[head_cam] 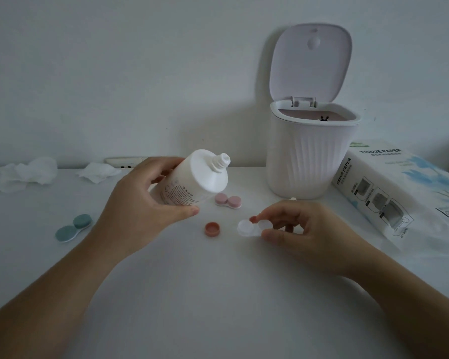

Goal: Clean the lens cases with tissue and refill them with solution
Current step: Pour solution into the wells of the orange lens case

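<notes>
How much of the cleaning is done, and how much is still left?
Done, it seems: used tissues lie crumpled and the pink case is capped. In hand: the left hand tilts the open bottle while the right hand steadies the clear case, its loose cap nearby. Left: filling and capping it. The green case is capped; cleaned or not, I cannot tell.

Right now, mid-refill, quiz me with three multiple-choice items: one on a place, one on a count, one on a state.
1. Where is the teal lens case?
A. by the left forearm
B. inside the bin
C. on the tissue pack

2. How many lens cases have their caps on?
A. none
B. two
C. four

3. How is the solution bottle?
A. capped and upright
B. uncapped, tilted in the left hand
C. lying on the table

Answers: 1 A, it lies on the table beside that forearm. 2 B, the teal and the pink lens case. 3 B, its bare nozzle points up-right.
</notes>
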